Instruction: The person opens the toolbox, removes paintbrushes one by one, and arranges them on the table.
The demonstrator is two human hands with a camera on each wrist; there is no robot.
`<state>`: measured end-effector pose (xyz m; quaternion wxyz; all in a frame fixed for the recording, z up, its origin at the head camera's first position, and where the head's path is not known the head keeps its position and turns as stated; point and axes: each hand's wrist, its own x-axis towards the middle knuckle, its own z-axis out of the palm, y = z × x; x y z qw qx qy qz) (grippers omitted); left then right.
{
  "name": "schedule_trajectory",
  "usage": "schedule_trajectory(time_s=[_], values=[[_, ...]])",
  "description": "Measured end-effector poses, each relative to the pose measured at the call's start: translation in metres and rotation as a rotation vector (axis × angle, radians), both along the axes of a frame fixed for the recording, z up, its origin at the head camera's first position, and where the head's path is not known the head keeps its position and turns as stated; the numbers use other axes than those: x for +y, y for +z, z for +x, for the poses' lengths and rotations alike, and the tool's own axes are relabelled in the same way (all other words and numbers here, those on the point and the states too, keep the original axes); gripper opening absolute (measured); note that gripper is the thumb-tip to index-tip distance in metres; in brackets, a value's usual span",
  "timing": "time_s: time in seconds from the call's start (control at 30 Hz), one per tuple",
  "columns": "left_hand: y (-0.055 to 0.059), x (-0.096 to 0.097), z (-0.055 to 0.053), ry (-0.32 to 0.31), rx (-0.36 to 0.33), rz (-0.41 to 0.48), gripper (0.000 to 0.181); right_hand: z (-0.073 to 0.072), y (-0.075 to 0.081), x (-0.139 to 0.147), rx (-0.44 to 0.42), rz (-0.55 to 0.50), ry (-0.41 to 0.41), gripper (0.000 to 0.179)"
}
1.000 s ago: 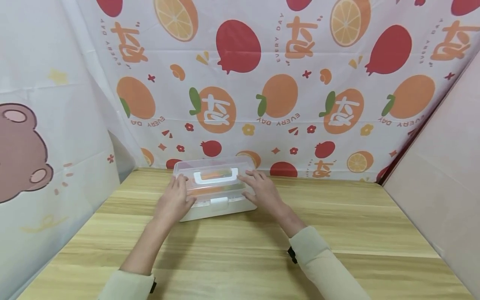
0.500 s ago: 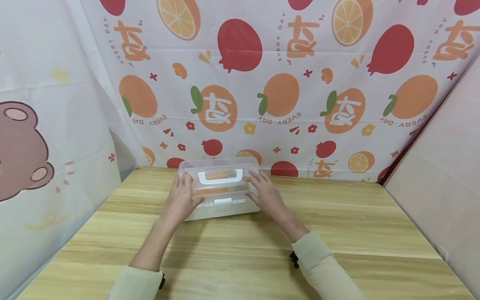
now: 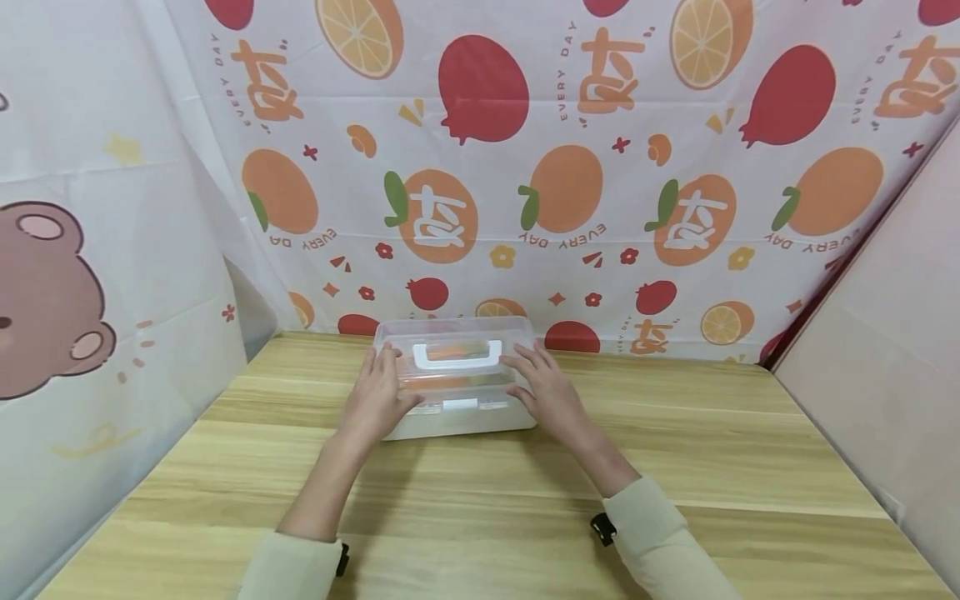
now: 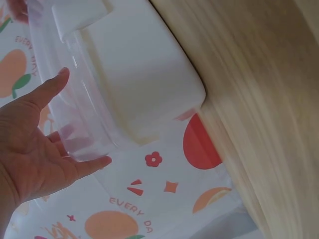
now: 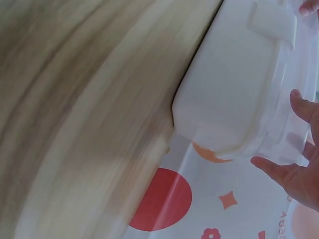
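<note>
A storage box (image 3: pixel 465 423) with a white base stands on the table against the back cloth. Its clear lid (image 3: pixel 453 392) is down, with a white carry handle (image 3: pixel 457 363) on top and a white latch (image 3: pixel 460 405) at the front. Orange and green shows through the lid. My left hand (image 3: pixel 375 396) holds the left end of the lid, thumb toward the front and fingers around the end, as the left wrist view shows. At the opposite end, my right hand (image 3: pixel 553 396) holds the lid with its fingers likewise spread around the corner.
The wood-grain table (image 3: pixel 480 517) reaches back to a fruit-print cloth (image 3: pixel 495 200) hanging behind the box. A cloth with a bear print (image 3: pixel 45 300) hangs at the left, and a pale panel (image 3: pixel 885 333) borders the right side.
The box has slid a little to the right and turned so its front lies squarer to me. Both hands have moved right with it, keeping their places at its ends.
</note>
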<state>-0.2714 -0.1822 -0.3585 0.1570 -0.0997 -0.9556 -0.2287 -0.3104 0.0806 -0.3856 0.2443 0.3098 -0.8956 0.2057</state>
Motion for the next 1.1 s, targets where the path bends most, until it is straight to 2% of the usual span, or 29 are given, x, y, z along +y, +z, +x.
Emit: schedule_trajectory(time_s=[0.2,0.63,1.1], values=[[-0.001,0.008,0.001,-0.007,0.019,-0.004,0.07,0.007,0.001,0.007,-0.05,-0.032,-0.018,0.046],[-0.001,0.023,0.006,-0.016,0.004,0.046,0.073,0.021,0.003,0.022,-0.11,-0.073,-0.06,0.047],[-0.003,0.037,0.008,-0.055,-0.013,0.134,0.082,0.033,0.002,0.039,-0.105,-0.106,-0.083,0.046]])
